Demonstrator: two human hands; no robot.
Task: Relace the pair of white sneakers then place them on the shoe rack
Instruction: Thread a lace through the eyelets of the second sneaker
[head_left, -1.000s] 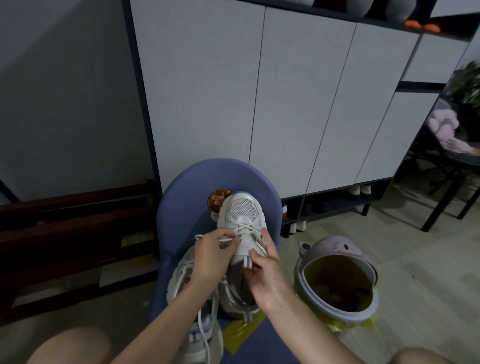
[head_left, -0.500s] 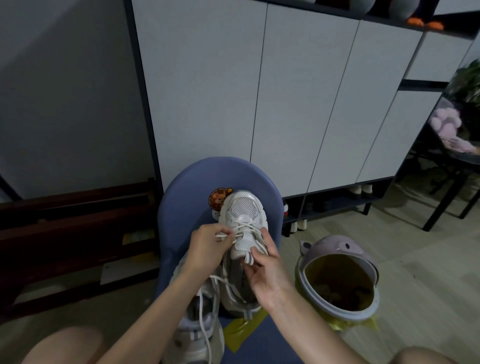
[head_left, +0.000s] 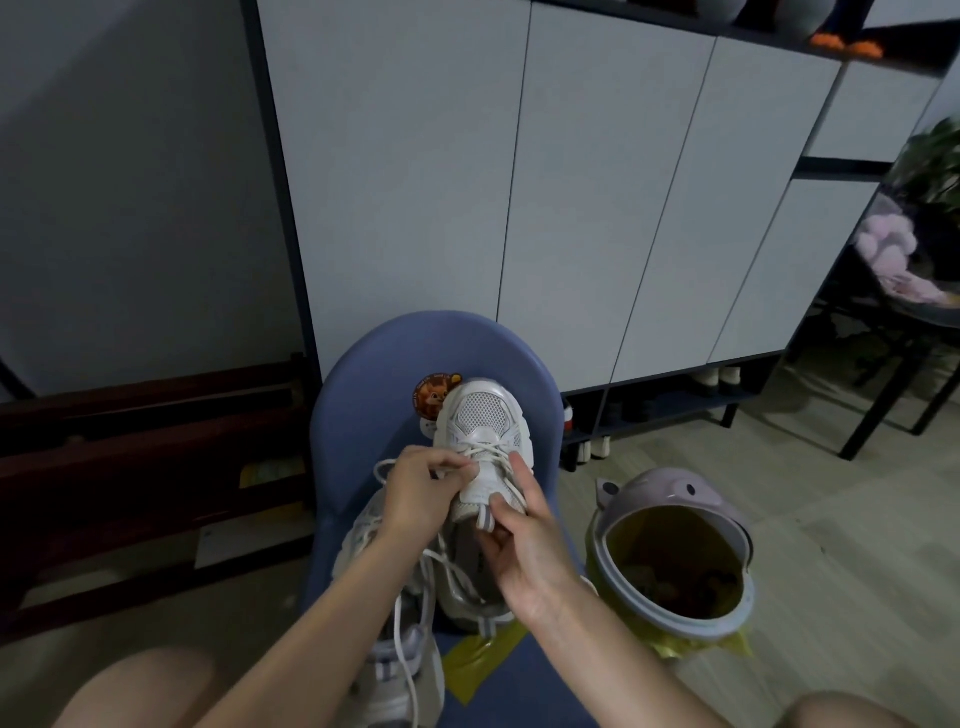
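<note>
Sneaker (head_left: 480, 452) stands toe-up on the blue chair (head_left: 363, 415), your left hand (head_left: 421, 493) pinching its lace (head_left: 483, 451) while your right hand (head_left: 524, 540) grips the tongue. Second sneaker (head_left: 395, 670) lies below your forearms, beside a pink bin (head_left: 670, 551).

Bare forearms (head_left: 322, 629), bare knees (head_left: 140, 686), no sleeves, rings or watch in view

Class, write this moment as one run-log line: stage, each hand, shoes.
stage: relacing | left hand: pinches lace | right hand: holds tongue of upper sneaker | second sneaker: lying on blue chair, laces loose
</note>
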